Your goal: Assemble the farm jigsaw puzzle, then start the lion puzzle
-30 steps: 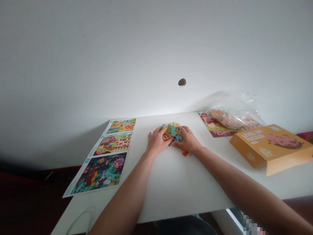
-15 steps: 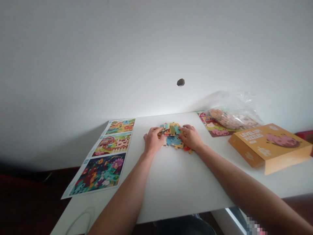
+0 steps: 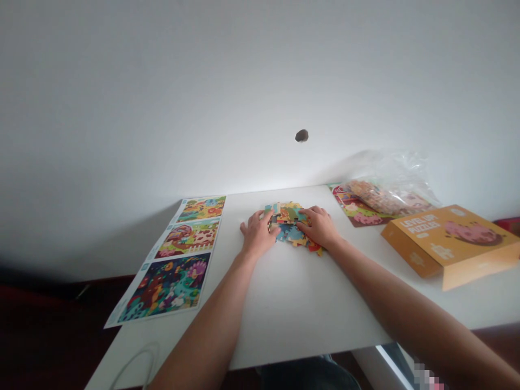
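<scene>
A heap of colourful jigsaw puzzle pieces (image 3: 290,232) lies on the white table between my two hands, several of them overlapping. On the heap's left side my left hand (image 3: 259,232) is curled round its edge, fingertips at the far pieces and thumb at the near ones. My right hand (image 3: 320,227) grips the opposite side in the same way, fingers bent over the blue, green and yellow pieces. The palms hide part of the heap. A few red and yellow pieces (image 3: 314,247) stick out below my right hand.
On the left lies a sheet with three printed pictures (image 3: 190,238). An orange puzzle box (image 3: 430,254) stands at the right. Behind it, a clear plastic bag (image 3: 390,197) of pieces rests on a farm picture (image 3: 363,218). The wall (image 3: 244,108) borders the table (image 3: 292,314).
The heap has shifted and become more compact between my hands. My left hand has moved slightly right, its thumb now further over the pieces. My right hand stays nearly in place.
</scene>
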Available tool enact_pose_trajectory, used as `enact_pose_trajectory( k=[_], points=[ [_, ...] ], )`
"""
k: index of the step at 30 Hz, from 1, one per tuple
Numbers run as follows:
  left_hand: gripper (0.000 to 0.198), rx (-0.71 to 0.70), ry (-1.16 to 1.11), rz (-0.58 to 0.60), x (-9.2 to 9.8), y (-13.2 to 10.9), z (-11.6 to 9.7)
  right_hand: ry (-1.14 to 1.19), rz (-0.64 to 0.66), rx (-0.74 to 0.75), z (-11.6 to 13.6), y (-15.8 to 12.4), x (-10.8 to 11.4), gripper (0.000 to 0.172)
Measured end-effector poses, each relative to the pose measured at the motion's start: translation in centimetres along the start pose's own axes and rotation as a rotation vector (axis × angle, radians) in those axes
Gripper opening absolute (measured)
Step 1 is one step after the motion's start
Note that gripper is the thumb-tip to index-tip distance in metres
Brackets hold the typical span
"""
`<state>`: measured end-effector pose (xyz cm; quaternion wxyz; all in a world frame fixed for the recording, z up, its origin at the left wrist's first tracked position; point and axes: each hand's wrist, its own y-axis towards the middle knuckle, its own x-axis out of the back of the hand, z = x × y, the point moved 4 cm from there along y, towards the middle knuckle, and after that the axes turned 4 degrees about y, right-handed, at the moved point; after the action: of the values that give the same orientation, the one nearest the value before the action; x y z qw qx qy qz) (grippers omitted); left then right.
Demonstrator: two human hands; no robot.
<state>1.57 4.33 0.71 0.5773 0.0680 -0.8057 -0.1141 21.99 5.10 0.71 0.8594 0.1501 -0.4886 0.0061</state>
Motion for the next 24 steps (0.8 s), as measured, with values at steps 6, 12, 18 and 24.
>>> enact_pose_trajectory(
  k=[6,12,18,24],
  points=[
    [0.048,0.107,0.032,-0.031,0.5,0.0,0.8,-0.026,-0.027,-0.061,-0.6,0.1,0.4,0.042],
    [0.037,0.025,0.016,-0.040,0.8,-0.2,0.1,0.025,-0.008,0.000,-0.4,0.2,0.2,0.054],
    [0.044,-0.124,0.015,-0.020,0.8,-0.8,-1.1,0.106,0.034,0.213,0.8,-0.1,-0.3,0.047],
    [0.041,-0.172,-0.009,-0.038,0.3,-0.6,-0.9,0.163,0.041,0.296,1.1,-0.1,-0.2,0.038]
  ],
)
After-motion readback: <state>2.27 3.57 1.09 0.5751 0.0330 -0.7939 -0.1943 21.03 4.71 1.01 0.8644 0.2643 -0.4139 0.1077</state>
